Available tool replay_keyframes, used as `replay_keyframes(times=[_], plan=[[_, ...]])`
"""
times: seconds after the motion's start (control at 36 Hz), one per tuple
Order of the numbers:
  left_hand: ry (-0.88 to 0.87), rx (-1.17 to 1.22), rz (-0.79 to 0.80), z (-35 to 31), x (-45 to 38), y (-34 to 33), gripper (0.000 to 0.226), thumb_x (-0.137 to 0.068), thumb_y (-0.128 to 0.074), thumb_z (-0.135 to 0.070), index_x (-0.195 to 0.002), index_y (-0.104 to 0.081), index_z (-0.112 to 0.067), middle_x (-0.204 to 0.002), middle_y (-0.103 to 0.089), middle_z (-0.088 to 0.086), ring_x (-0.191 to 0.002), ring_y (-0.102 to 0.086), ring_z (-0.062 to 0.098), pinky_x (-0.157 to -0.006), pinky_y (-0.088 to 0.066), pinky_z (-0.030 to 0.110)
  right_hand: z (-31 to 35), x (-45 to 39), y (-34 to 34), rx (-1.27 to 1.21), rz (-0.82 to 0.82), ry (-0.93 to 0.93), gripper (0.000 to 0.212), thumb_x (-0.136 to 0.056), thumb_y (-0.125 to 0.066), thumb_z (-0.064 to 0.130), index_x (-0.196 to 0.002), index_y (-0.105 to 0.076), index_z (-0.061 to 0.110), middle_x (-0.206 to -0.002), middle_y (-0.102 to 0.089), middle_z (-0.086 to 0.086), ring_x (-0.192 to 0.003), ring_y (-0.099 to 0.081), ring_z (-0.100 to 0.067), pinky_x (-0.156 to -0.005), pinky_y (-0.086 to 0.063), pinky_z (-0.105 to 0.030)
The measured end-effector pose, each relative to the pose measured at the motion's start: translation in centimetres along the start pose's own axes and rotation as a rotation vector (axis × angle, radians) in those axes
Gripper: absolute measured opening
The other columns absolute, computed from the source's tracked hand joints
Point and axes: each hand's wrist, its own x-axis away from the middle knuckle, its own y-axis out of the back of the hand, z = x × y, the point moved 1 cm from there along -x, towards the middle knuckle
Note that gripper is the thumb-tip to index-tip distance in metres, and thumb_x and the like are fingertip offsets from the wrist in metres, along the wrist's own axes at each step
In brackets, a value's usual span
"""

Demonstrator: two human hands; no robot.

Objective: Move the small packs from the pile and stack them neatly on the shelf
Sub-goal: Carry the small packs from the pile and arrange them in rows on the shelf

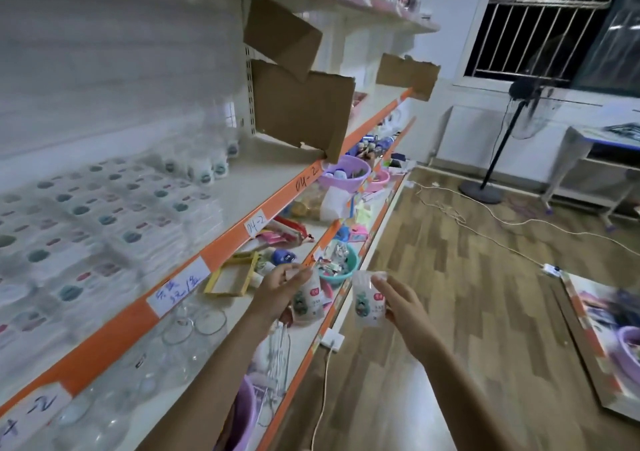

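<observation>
So closest to the lens you've got both forearms reaching out, each hand carrying one small pack. The left hand (277, 286) has its grip pinched round a pack (309, 300) by the upper part, fingers curled over the top. The right hand (398, 303) pinches a second pack (369, 303) by its right edge, so the printed face shows toward the camera. My guess is that holding them by an edge or top keeps them flat and ready to slot in.

Both packs hang in the air just off the front of the lower shelves, not on anything yet. Under them is a shelf with clear glass jars (194, 333) and a teal bowl (341, 265) of small bits.

Up and to the left is the orange-edged shelf (221, 253), where rows of the same sort of packs (104, 229) already lie flat in neat stacks, so that's probably where these two go. It's blurry, so I can't read the labels. There's free space at the right end of those rows.

Further off: cardboard pieces (301, 111) propped on the shelving, a purple basin (346, 173), then a standing fan (519, 115) by the barred window.
</observation>
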Motion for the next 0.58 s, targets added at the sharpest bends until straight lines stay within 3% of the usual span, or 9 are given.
replay_keyframes(times=[0.08, 0.17, 0.22, 0.28, 0.36, 0.42, 0.5, 0.58], plan=[[-0.017, -0.008, 0.0, -1.2, -4.1, -0.2, 0.067, -0.054, -0.073, -0.063, -0.108, -0.056, -0.026, -0.108, -0.061, 0.0, -0.093, -0.059, 0.013, -0.073, -0.047, 0.028, 1.1, -4.7, 0.3, 0.034, 0.0, 0.014, 0.034, -0.088, -0.056, 0.041, -0.107, -0.061, 0.013, -0.09, -0.071, -0.005, -0.083, -0.068, -0.02, -0.066, -0.053, -0.026], [-0.051, -0.115, -0.004, -3.4, -9.0, 0.1, 0.065, -0.05, -0.061, -0.073, -0.104, -0.053, -0.037, -0.11, -0.058, -0.008, -0.102, -0.057, 0.015, -0.089, -0.049, 0.041, 2.5, -10.0, 0.3, 0.081, 0.002, 0.029, 0.062, -0.073, -0.061, 0.065, -0.107, -0.062, 0.013, -0.105, -0.061, -0.022, -0.1, -0.06, -0.037, -0.088, -0.049, -0.05], [-0.099, -0.181, -0.046, -5.3, -13.0, 0.9, 0.068, -0.052, -0.061, -0.072, -0.107, -0.054, -0.032, -0.115, -0.059, -0.006, -0.104, -0.057, 0.016, -0.091, -0.049, 0.044, 3.9, -13.8, 0.2, 0.103, 0.041, 0.056, 0.064, -0.066, -0.063, 0.07, -0.106, -0.064, 0.02, -0.108, -0.063, -0.016, -0.104, -0.06, -0.032, -0.093, -0.047, -0.052], [-0.163, -0.274, -0.101, -7.8, -16.5, 1.7, 0.061, -0.056, -0.065, -0.067, -0.103, -0.055, -0.03, -0.116, -0.062, -0.003, -0.103, -0.058, 0.016, -0.092, -0.049, 0.039, 5.5, -17.7, -0.1, 0.089, 0.053, 0.089, 0.05, -0.072, -0.067, 0.059, -0.106, -0.065, 0.023, -0.108, -0.066, -0.008, -0.104, -0.061, -0.026, -0.09, -0.051, -0.045], [-0.226, -0.513, -0.142, -11.6, -20.9, 3.6, 0.053, -0.076, -0.069, -0.048, -0.118, -0.054, -0.02, -0.113, -0.055, -0.007, -0.101, -0.051, 0.01, -0.082, -0.04, 0.023, 7.7, -23.1, -0.9, 0.045, 0.074, 0.145, 0.027, -0.085, -0.062, 0.033, -0.103, -0.063, 0.013, -0.099, -0.066, -0.007, -0.092, -0.064, -0.02, -0.074, -0.054, -0.032], [-0.256, -0.634, -0.186, -14.0, -23.1, 5.1, 0.055, -0.077, -0.068, -0.046, -0.121, -0.053, -0.016, -0.115, -0.055, -0.003, -0.102, -0.051, 0.013, -0.078, -0.036, 0.022, 8.9, -26.2, -1.5, 0.057, 0.083, 0.189, 0.018, -0.085, -0.064, 0.03, -0.095, -0.064, 0.015, -0.093, -0.066, -0.005, -0.088, -0.065, -0.017, -0.071, -0.054, -0.03], [-0.265, -0.764, -0.222, -16.8, -25.8, 7.6, 0.051, -0.077, -0.071, -0.041, -0.116, -0.056, -0.013, -0.115, -0.057, 0.002, -0.098, -0.051, 0.014, -0.076, -0.036, 0.024, 10.1, -30.8, -2.6, 0.092, 0.108, 0.242, 0.018, -0.081, -0.068, 0.027, -0.094, -0.063, 0.017, -0.091, -0.065, -0.004, -0.088, -0.064, -0.018, -0.075, -0.053, -0.031], [-0.227, -0.831, -0.269, -18.4, -28.1, 10.5, 0.048, -0.075, -0.073, -0.038, -0.111, -0.06, -0.011, -0.112, -0.058, 0.004, -0.092, -0.051, 0.014, -0.073, -0.038, 0.025, 11.0, -35.4, -3.9, 0.141, 0.158, 0.291, 0.031, -0.082, -0.069, 0.018, -0.11, -0.059, 0.009, -0.095, -0.065, -0.003, -0.086, -0.064, -0.015, -0.074, -0.055, -0.027]])
